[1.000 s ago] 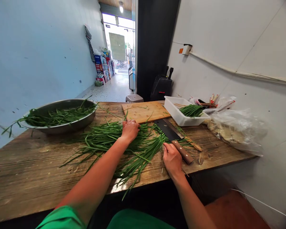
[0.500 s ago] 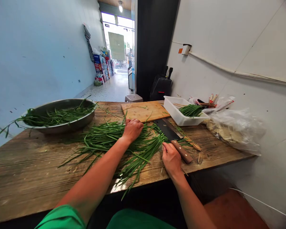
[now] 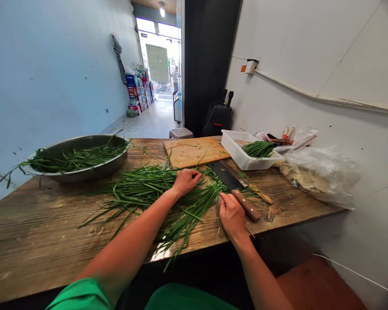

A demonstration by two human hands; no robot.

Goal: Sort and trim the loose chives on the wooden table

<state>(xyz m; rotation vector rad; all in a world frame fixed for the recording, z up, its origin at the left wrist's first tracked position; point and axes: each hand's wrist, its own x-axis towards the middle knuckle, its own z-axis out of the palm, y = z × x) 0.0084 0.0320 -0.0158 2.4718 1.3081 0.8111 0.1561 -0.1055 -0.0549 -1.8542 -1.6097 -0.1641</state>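
A bright green short sleeve (image 3: 80,296) leaves the left forearm (image 3: 132,241) bare.

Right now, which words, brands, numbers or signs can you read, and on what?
None is legible.
Red lettering on the black boxy object: too small.
Orange rectangular wall sticker: blurred.
Print on the stacked blue and red boxes: blurred.
Small dark sign at the bright doorway: too small.

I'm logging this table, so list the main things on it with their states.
Greens: loosely heaped.
Bowl: upright, uncovered, with greens inside.
Board: lying flat.
Knife: lying down, blade bare.
Skewers: lying loose.
Tub: upright, uncovered, with greens inside.
Bag: rumpled, partly filled; cannot tell if closed.
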